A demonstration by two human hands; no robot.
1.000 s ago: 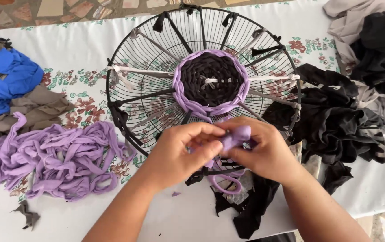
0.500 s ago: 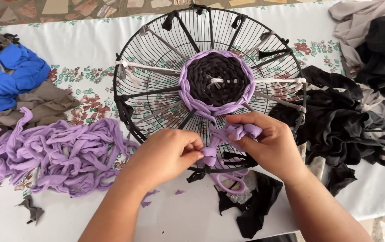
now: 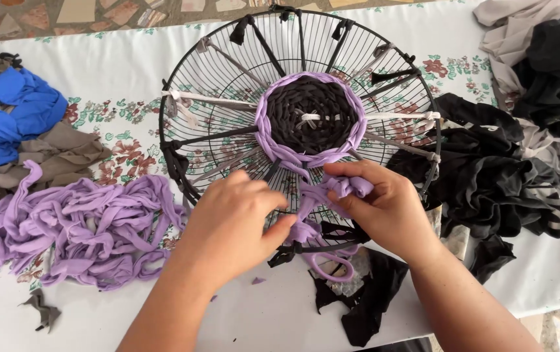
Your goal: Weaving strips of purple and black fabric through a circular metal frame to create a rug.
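**Fingers closed on a purple fabric strip at the near edge of the fan guard**

Fingers of the right hand [image 3: 391,208] are clamped on a bunched purple fabric strip [image 3: 338,190], which is held just near of the woven disc [image 3: 310,117] at the centre of the black wire fan guard [image 3: 227,72]. The left hand [image 3: 231,225] is curled, its fingertips pressed together on the lower part of the same strip, just left of the right hand.

How the strip passes through the wire spokes is hidden by both hands, and its loose end is partly lost among black fabric scraps [image 3: 364,306] below the guard. A pile of purple strips [image 3: 90,228] lies to the left, black cloth [image 3: 488,176] to the right, on a floral tablecloth [image 3: 110,111].

Compared with half a second ago, the hands have been brought slightly closer together, and the strip is bunched higher in the right hand.
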